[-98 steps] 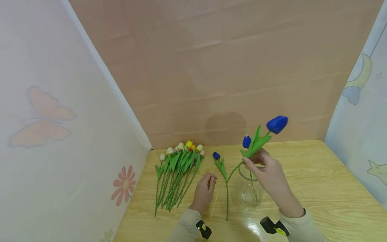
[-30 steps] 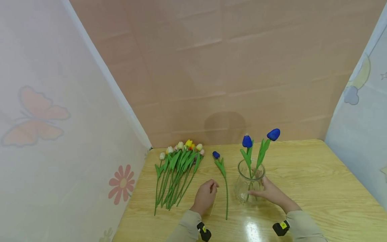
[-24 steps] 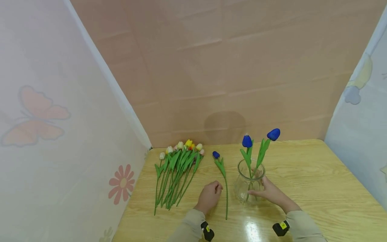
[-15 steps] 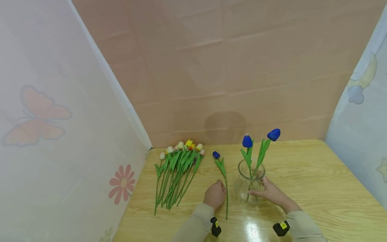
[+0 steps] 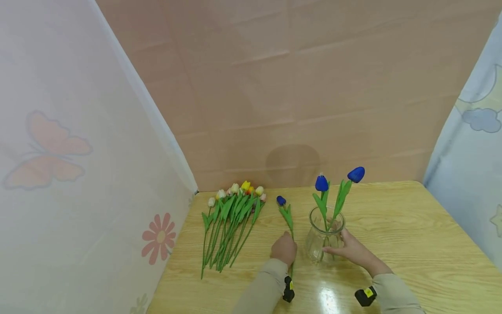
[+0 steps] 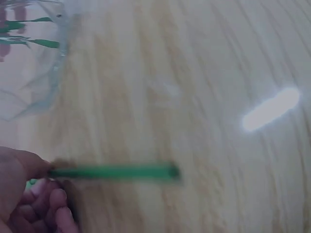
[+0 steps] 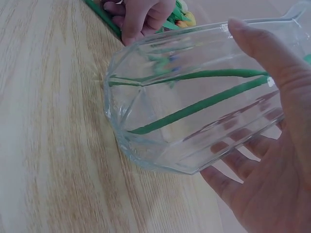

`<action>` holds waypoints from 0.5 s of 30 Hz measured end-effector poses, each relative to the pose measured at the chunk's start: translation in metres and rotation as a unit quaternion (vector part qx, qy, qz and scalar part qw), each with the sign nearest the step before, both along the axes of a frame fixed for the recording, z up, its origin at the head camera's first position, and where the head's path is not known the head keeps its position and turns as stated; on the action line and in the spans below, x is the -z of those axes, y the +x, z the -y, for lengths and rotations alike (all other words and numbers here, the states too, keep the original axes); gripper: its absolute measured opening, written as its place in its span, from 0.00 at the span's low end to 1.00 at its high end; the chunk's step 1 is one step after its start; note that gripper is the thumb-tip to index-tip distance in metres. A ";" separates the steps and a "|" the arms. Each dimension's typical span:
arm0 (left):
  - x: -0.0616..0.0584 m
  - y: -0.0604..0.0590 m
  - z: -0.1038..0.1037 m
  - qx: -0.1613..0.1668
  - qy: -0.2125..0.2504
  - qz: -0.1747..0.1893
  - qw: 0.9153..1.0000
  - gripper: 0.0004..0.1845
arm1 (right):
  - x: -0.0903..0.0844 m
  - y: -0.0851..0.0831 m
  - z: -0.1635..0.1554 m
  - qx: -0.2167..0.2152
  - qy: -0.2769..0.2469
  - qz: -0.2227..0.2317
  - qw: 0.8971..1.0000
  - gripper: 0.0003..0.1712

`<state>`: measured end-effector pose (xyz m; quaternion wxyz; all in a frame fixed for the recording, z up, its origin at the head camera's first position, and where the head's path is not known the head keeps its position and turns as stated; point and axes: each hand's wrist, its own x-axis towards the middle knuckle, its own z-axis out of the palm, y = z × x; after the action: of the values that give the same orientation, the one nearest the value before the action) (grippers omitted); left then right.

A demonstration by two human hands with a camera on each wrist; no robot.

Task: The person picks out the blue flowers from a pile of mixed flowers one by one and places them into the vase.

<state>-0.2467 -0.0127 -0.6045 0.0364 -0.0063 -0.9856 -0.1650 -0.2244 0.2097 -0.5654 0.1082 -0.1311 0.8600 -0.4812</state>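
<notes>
My left hand point(image 5: 284, 249) pinches the stem of a single blue tulip point(image 5: 288, 216), whose bloom points toward the back wall. In the left wrist view the lower green stem point(image 6: 116, 172) sticks out past the thumb. Around the side of a clear glass vase point(image 5: 315, 244), my right hand point(image 5: 349, 249) curls with the thumb in front. Two blue tulips stand in the vase, one with an upright bloom point(image 5: 321, 183) and one with a bloom leaning right point(image 5: 356, 174). Through the glass, their stems point(image 7: 194, 107) show in the right wrist view.
To the left, a pile of tulips point(image 5: 231, 222) with white, yellow, orange and pink blooms lies on the wooden table point(image 5: 392, 226). A brown backdrop point(image 5: 243, 109) rises behind, and printed panels point(image 5: 98, 144) stand at both sides.
The right hand lowered a blue tulip into the vase, then took hold of the glass. The left hand moved right, from beside the lying blue tulip onto its stem.
</notes>
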 end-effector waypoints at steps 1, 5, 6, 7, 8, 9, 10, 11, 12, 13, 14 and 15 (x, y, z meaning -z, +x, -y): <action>-0.001 0.000 0.000 0.002 0.011 0.000 1.000 0.12 | 0.000 0.000 0.000 0.000 0.001 0.000 1.000 0.60; -0.003 0.000 0.005 0.024 0.055 0.016 0.998 0.12 | -0.001 0.000 0.000 -0.002 0.004 0.004 1.000 0.60; -0.003 -0.001 0.006 0.032 0.056 0.018 0.998 0.14 | -0.001 0.000 0.001 -0.002 0.002 0.005 1.000 0.60; -0.004 -0.001 0.008 0.040 0.061 0.018 0.997 0.16 | -0.001 0.000 0.001 -0.003 0.000 0.005 1.000 0.60; -0.004 -0.001 0.011 0.047 0.066 0.015 0.997 0.17 | -0.001 0.000 0.001 -0.003 -0.002 0.005 1.000 0.60; -0.006 -0.001 0.013 0.054 0.077 0.012 0.996 0.18 | -0.001 0.000 0.001 -0.003 -0.002 0.005 1.000 0.60; -0.009 0.000 0.016 0.060 0.099 0.016 0.993 0.17 | -0.002 0.000 0.002 -0.003 0.000 0.002 1.000 0.60; -0.012 0.001 0.019 0.064 0.128 0.021 0.990 0.15 | -0.002 0.000 0.002 -0.004 0.002 0.000 1.000 0.59; -0.014 0.001 0.023 0.066 0.159 0.028 0.985 0.14 | -0.002 0.000 0.002 -0.002 0.001 0.001 1.000 0.59; -0.019 0.002 0.027 0.066 0.199 0.037 0.977 0.12 | -0.003 0.000 0.002 -0.003 0.003 -0.002 1.000 0.59; -0.023 0.003 0.030 0.066 0.239 0.047 0.968 0.09 | -0.003 0.000 0.002 -0.004 0.003 -0.006 1.000 0.58; -0.029 0.004 0.033 0.064 0.275 0.053 0.958 0.06 | -0.003 0.000 0.001 -0.006 0.003 -0.010 1.000 0.58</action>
<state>-0.2423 -0.0462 -0.5756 -0.0259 -0.0501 -0.9004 -0.4314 -0.2242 0.2085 -0.5621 0.1028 -0.1408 0.8618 -0.4762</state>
